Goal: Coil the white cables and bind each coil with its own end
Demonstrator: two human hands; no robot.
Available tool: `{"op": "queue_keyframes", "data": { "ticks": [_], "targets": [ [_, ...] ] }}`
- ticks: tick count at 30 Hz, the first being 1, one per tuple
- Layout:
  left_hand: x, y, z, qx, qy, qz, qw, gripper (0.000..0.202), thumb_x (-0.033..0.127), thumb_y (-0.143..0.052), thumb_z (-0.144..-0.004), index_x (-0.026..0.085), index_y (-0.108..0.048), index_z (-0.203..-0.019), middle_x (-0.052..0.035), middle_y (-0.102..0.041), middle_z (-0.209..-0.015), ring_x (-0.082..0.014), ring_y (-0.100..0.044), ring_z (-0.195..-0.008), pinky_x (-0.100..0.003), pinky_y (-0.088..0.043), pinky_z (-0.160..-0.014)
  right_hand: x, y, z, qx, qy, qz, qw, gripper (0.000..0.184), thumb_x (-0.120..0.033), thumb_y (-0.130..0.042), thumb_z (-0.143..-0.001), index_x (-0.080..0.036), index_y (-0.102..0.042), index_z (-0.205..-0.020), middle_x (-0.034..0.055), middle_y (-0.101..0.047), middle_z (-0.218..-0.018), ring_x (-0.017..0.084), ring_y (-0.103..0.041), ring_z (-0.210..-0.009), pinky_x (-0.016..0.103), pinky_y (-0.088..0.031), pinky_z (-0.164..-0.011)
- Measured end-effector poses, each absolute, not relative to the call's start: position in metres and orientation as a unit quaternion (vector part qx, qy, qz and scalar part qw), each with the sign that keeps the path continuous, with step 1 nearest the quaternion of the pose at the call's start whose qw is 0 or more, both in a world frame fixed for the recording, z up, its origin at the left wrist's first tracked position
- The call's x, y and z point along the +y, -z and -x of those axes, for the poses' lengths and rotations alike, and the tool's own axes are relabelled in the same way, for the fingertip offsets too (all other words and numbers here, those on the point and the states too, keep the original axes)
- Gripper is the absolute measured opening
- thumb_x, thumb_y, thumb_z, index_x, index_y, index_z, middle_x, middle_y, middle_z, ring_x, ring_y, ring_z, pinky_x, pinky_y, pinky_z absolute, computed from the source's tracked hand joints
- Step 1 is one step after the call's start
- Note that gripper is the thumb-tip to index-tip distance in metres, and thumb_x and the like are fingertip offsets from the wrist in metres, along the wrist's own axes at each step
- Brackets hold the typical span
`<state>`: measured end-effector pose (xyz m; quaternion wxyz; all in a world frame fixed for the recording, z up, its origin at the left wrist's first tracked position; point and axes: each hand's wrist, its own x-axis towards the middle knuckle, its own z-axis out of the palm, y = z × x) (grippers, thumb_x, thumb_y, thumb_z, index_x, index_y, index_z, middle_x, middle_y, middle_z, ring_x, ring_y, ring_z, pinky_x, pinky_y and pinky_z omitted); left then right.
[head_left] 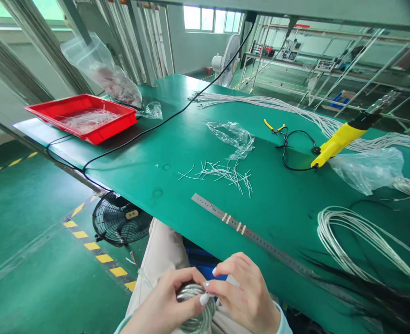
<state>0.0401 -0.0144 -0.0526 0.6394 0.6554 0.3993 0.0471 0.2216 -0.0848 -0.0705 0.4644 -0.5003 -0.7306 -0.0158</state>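
A clear-jacketed, silvery cable wound into a small coil (200,317) is held above my lap, below the table's front edge. My left hand (175,297) wraps round it, with the thumb pressed across the front. One loose cable end (144,277) sticks out to the left and splits into thin coloured wires. My right hand (244,292) meets the left thumb at the top of the coil, its fingers bent and their tips close together. Whatever is between those tips is too small to make out.
On the green table (177,208) lie a steel ruler (225,218), short white ties (225,174), a plastic bag (234,139), yellow-handled cutters (274,127), a yellow heat gun (340,144) and a cable coil (344,232). A red tray (103,134) stands left; a black fan (121,218) is below.
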Motion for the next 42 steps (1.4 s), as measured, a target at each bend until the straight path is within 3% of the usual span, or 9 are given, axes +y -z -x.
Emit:
{"op": "queue_keyframes", "data": {
  "ticks": [7, 13, 17, 21, 27, 32, 35, 39, 42],
  "targets": [
    [-0.013, 0.052, -0.04, 0.379, -0.012, -0.675, 0.633, 0.014, 0.023, -0.061, -0.072, 0.017, -0.068, -0.082, 0.0046, -0.061, -0.067, -0.0125, -0.047, -0.063, -0.021, -0.037, -0.06, -0.086, 0.076, -0.218, -0.781, 0.031, 0.471, 0.409, 0.032, -0.01, -0.038, -0.095, -0.015, -0.064, -0.077, 0.0047, -0.064, -0.072, 0.017, -0.057, -0.064, 0.034, -0.041, -0.059],
    [-0.014, 0.048, -0.042, 0.377, 0.027, -0.755, 0.535, 0.021, 0.014, -0.057, -0.069, 0.02, -0.069, -0.085, 0.0013, -0.072, -0.079, -0.0158, -0.062, -0.074, -0.022, -0.042, -0.068, -0.091, 0.081, -0.212, -0.815, 0.056, 0.471, 0.333, 0.031, -0.005, -0.039, -0.09, -0.013, -0.06, -0.068, 0.004, -0.059, -0.067, 0.018, -0.054, -0.063, 0.036, -0.038, -0.062],
    [-0.018, 0.056, -0.042, 0.361, 0.047, -0.789, 0.495, 0.023, 0.01, -0.057, -0.067, 0.017, -0.07, -0.084, -0.0024, -0.075, -0.08, -0.0171, -0.067, -0.072, -0.022, -0.045, -0.065, -0.092, 0.08, -0.21, -0.831, 0.075, 0.469, 0.291, 0.037, -0.004, -0.033, -0.089, -0.016, -0.053, -0.06, 0.0024, -0.054, -0.063, 0.017, -0.049, -0.057, 0.035, -0.035, -0.059],
    [-0.022, 0.066, -0.041, 0.341, 0.036, -0.815, 0.467, 0.026, 0.007, -0.058, -0.064, 0.017, -0.071, -0.084, -0.004, -0.077, -0.079, -0.0191, -0.07, -0.072, -0.023, -0.048, -0.065, -0.094, 0.078, -0.209, -0.829, 0.114, 0.476, 0.269, 0.032, -0.003, -0.038, -0.083, -0.019, -0.051, -0.059, 0.0014, -0.051, -0.058, 0.018, -0.046, -0.053, 0.036, -0.033, -0.06],
    [-0.028, 0.072, -0.042, 0.302, 0.027, -0.848, 0.434, 0.029, 0.003, -0.055, -0.058, 0.017, -0.07, -0.079, -0.0031, -0.075, -0.075, -0.0169, -0.068, -0.065, -0.021, -0.049, -0.062, -0.098, 0.079, -0.21, -0.834, 0.152, 0.46, 0.264, 0.026, -0.001, -0.043, -0.076, -0.02, -0.057, -0.064, -0.0002, -0.05, -0.054, 0.017, -0.041, -0.049, 0.036, -0.029, -0.058],
    [-0.031, 0.075, -0.043, 0.267, 0.027, -0.882, 0.388, 0.032, 0.0, -0.055, -0.06, 0.017, -0.069, -0.083, -0.0031, -0.073, -0.077, -0.0172, -0.067, -0.067, -0.023, -0.051, -0.064, -0.1, 0.089, -0.213, -0.838, 0.104, 0.453, 0.285, 0.025, -0.003, -0.041, -0.068, -0.02, -0.045, -0.05, -0.0002, -0.045, -0.048, 0.015, -0.037, -0.049, 0.033, -0.025, -0.054],
    [-0.03, 0.073, -0.042, 0.246, -0.001, -0.903, 0.353, 0.026, 0.001, -0.062, -0.065, 0.017, -0.068, -0.085, -0.0024, -0.071, -0.076, -0.0176, -0.067, -0.066, -0.024, -0.051, -0.06, -0.101, 0.095, -0.213, -0.825, 0.051, 0.465, 0.319, 0.024, -0.006, -0.038, -0.067, -0.02, -0.045, -0.05, -0.001, -0.044, -0.048, 0.014, -0.036, -0.048, 0.032, -0.026, -0.051],
    [-0.029, 0.071, -0.045, 0.216, -0.061, -0.942, 0.25, 0.02, 0.004, -0.069, -0.07, 0.016, -0.063, -0.084, -0.0006, -0.067, -0.073, -0.0174, -0.066, -0.063, -0.025, -0.051, -0.055, -0.102, 0.103, -0.208, -0.765, -0.031, 0.529, 0.367, 0.024, -0.008, -0.036, -0.075, -0.021, -0.044, -0.057, -0.0026, -0.048, -0.052, 0.014, -0.042, -0.048, 0.031, -0.031, -0.051],
    [-0.03, 0.072, -0.05, 0.198, -0.107, -0.967, 0.117, 0.012, 0.005, -0.057, -0.081, 0.017, -0.057, -0.082, -0.0004, -0.063, -0.069, -0.0183, -0.062, -0.058, -0.027, -0.049, -0.051, -0.103, 0.109, -0.2, -0.708, -0.063, 0.587, 0.387, 0.029, -0.012, -0.034, -0.088, -0.022, -0.043, -0.062, -0.0031, -0.05, -0.054, 0.014, -0.048, -0.047, 0.029, -0.036, -0.051]
  ]
}}
